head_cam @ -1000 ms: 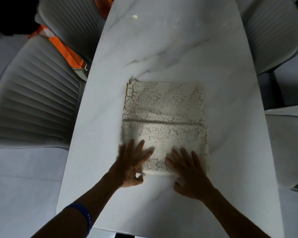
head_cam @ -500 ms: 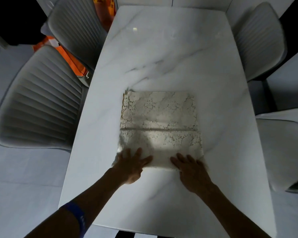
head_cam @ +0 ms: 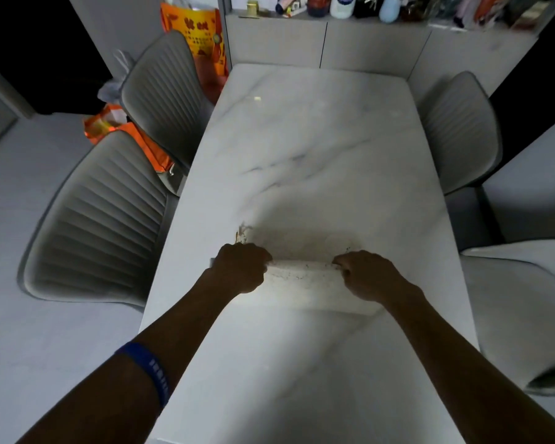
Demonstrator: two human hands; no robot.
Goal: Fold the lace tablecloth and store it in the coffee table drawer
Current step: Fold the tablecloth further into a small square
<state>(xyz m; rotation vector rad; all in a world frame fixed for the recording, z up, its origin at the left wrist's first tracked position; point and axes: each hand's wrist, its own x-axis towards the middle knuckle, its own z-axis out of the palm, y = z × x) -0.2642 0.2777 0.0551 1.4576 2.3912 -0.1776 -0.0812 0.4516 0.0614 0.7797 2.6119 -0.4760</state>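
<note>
Head | both hands fisted, gripping lace tablecloth edge

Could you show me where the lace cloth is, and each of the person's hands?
lace tablecloth (head_cam: 302, 277): head view, on the pale fold lifted between the hands.
left hand (head_cam: 239, 267): head view, on its back, fingers curled over the cloth's edge.
right hand (head_cam: 367, 274): head view, on its back, gripping the cloth.
</note>
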